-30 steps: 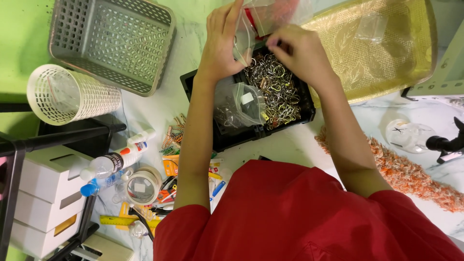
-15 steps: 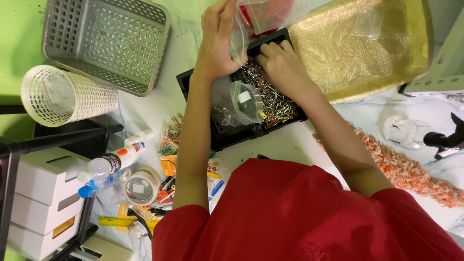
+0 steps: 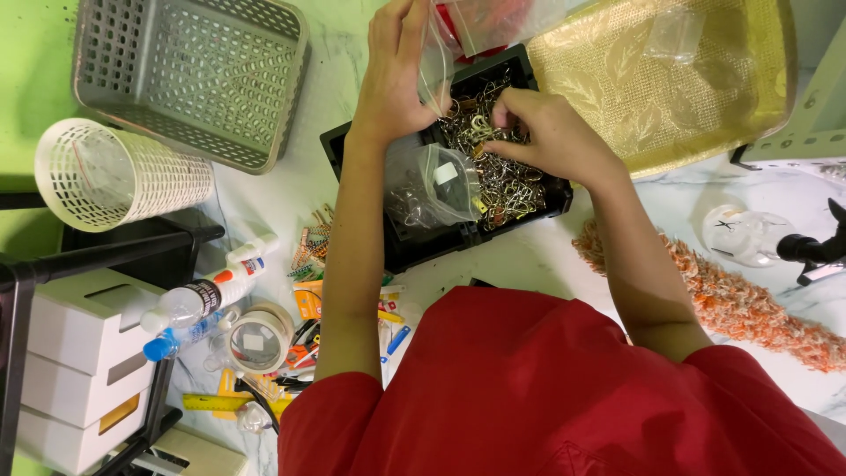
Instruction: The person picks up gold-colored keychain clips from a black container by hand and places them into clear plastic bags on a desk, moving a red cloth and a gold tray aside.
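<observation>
Pinching a clear plastic zip bag (image 3: 458, 35) by its edge, the left hand (image 3: 392, 84) holds it up over the far-left part of the black rectangular plastic tray (image 3: 352, 150), thumb and fingers closed on the film. Bag hangs open-mouthed, reddish contents inside, too blurred to identify. Right hand (image 3: 551, 137) is down inside the tray, fingertips bunched together on a few pieces from the pile of small silver and brass metal hooks and rings (image 3: 502, 185); exactly which pieces it grips cannot be told. A second clear plastic bag (image 3: 436, 185) with a white label lies in the tray's left half, touching the pile.

Tray sits mid-table on the white marbled tabletop (image 3: 529, 256), angled. Grey perforated plastic basket (image 3: 189, 75) occupies the far-left corner; white mesh cylindrical cup (image 3: 115, 172) lies on its side at the left edge. Gold woven rectangular tray (image 3: 670, 79) sits at the far-right, just beside the black tray. Orange fuzzy garland strip (image 3: 731, 300) runs along the right side near the person's right elbow. White squeeze bottle with red label (image 3: 216, 286), a roll of tape (image 3: 256, 335) and loose small tools clutter the near-left edge. White stacked boxes (image 3: 70, 379) sit off the table's left side. Red sleeve (image 3: 564, 388) fills the near edge.
</observation>
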